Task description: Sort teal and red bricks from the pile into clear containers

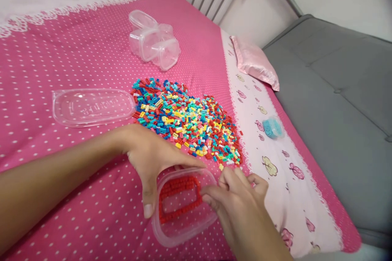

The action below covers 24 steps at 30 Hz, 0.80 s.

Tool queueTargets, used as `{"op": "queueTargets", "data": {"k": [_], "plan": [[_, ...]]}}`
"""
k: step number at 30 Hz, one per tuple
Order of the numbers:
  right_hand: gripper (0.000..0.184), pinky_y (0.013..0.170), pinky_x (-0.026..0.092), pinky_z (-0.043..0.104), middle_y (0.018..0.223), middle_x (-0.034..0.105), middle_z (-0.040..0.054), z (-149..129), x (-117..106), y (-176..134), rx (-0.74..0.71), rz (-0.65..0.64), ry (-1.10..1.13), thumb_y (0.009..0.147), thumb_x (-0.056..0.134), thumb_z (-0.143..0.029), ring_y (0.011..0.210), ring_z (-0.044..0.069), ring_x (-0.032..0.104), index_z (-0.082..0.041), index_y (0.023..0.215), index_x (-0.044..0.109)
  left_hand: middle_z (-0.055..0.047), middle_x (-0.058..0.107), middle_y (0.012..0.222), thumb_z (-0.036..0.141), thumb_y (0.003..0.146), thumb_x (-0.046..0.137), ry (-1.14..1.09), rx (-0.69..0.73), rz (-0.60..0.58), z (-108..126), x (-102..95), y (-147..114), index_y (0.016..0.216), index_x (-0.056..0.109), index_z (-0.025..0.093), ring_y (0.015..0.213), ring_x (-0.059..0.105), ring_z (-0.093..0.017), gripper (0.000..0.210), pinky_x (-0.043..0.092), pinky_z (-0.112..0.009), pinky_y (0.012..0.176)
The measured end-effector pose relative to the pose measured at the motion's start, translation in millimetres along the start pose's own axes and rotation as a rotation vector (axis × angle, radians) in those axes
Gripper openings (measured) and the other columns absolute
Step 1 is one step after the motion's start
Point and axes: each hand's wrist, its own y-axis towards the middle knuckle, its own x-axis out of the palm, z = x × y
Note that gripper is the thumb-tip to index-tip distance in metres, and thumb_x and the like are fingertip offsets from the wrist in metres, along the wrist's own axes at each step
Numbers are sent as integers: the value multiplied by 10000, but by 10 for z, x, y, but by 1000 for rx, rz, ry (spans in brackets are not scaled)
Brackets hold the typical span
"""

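Observation:
A clear plastic container sits near the bottom middle, with red toy bricks set in a ring-like outline inside it. My left hand grips the container, thumb along its left side and fingers along its far rim. At the container's right side, my right hand has its fingers pinched together, thumb reaching over the rim beside the red bricks. Whatever is between those fingertips is hidden. Just beyond both hands lies a wide pile of small multicoloured toy bricks.
A clear lid lies left of the pile. Several empty clear containers are clustered behind it. To the right are a small container with blue contents, a pink pillow and a grey padded panel. Pink dotted bedding lies underneath.

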Motion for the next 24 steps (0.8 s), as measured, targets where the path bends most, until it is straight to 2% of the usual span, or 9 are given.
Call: {"op": "queueTargets", "data": {"k": [3,8,14,17,19,24], "plan": [[575,789,215,392,756,564,25,-33,59,1,-24,-30,-23,1119,402,-426,765,216,512,-275,650,698,-87,592,1539,467,660,961,-101,-65,-198,28,-20,15,1627,375,171,1432,546,-318,1169,444,-344,1170],[577,796,220,405,770,581,37,-50,73,40,-9,-47,-64,1125,370,-404,768,224,501,-273,671,702,-73,545,1586,390,678,966,-146,-30,-198,38,-33,37,1621,383,202,1525,425,-322,1124,374,-357,1228],[557,809,240,403,789,562,26,-21,21,9,6,-73,-42,1128,367,-395,797,217,514,-268,708,710,-78,572,1560,353,645,984,-167,-5,-168,37,-28,32,1581,455,195,1489,472,-328,1087,372,-373,1227],[413,815,270,380,820,547,7,39,-101,-12,8,-177,11,1117,440,-382,819,201,521,-303,860,753,-78,623,1502,377,604,1001,-156,-14,-153,39,-29,28,1569,473,213,1439,530,-345,1112,412,-398,1199],[319,812,292,367,840,536,4,68,-151,-21,15,-251,32,1103,491,-376,833,198,518,-321,944,762,-87,605,1522,365,615,998,-159,-34,-176,40,-31,35,1593,433,206,1459,508,-341,1141,416,-387,1197],[479,821,300,404,826,524,25,-25,-2,-20,-7,-159,65,1099,466,-468,843,221,490,-287,749,739,-85,549,1579,336,641,983,-195,9,-203,37,-31,62,1597,422,217,1501,459,-328,1115,393,-365,1212]]}}
